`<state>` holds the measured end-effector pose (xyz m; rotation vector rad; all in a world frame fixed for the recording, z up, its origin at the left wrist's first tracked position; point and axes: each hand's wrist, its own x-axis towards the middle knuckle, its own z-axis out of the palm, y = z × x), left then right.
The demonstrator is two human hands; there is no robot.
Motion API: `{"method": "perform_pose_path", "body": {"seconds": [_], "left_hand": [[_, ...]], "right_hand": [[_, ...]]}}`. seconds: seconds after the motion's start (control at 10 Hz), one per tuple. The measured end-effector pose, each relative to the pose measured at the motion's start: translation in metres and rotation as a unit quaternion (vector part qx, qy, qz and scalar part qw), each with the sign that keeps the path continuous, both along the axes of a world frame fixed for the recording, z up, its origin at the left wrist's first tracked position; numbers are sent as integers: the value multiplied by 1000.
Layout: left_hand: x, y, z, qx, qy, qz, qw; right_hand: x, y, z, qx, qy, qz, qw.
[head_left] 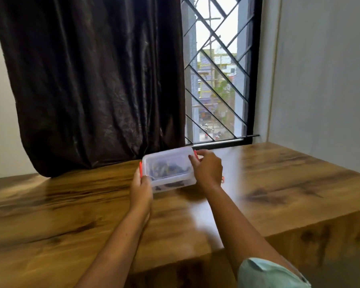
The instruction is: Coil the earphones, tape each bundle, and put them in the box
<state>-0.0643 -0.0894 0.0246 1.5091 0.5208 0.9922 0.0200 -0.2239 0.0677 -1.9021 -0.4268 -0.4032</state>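
- Clear plastic box (168, 163) sits far-centre on the wooden surface (71, 204), just in front of the curtain hem. It's tilted a bit, and I honestly can't tell if it's resting on the wood or lifted just off it.
- The lid (166, 157) is on. Through the plastic you can see a dark tangle, the earphones (168, 170), inside the box. It's too blurry to say whether they're coiled or taped.
- Left hand (141, 188) grips the left end of the box, thumb up by the red clip (140, 168) on that side.
- Right hand (208, 169) holds the right end, with its fingers curled over the lid's edge next to the other red latch (195, 153).
- Small red thing (223, 179) pokes out on the surface just right of the right wrist. It's mostly hidden, so no idea what it is.
- Big dark brown curtain (92, 80) hangs behind the box on the left, its bottom bunched on the surface.
- Window (216, 69) with a black diagonal grille is on the far right of the curtain, with a pale wall (320, 80) right of that.
- Light green sleeve (268, 273) is at the near right corner.
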Motion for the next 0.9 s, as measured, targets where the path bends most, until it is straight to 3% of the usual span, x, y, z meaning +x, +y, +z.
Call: {"method": "perform_pose_path", "body": {"seconds": [0.2,0.4,0.7,0.8,0.9], "left_hand": [[60,79,23,12,14,10,1000],[129,136,-9,-46,81,-35,995],[145,149,-5,-46,246,-42,967],[141,156,1,78,328,20,941],[133,168,17,214,319,205,900]], "right_hand": [[87,82,19,-84,52,66,993],[176,139,2,-226,137,73,962],[202,153,-2,-253,226,91,936],[206,153,3,-264,253,104,925],[214,144,31,-250,290,120,916]]}}
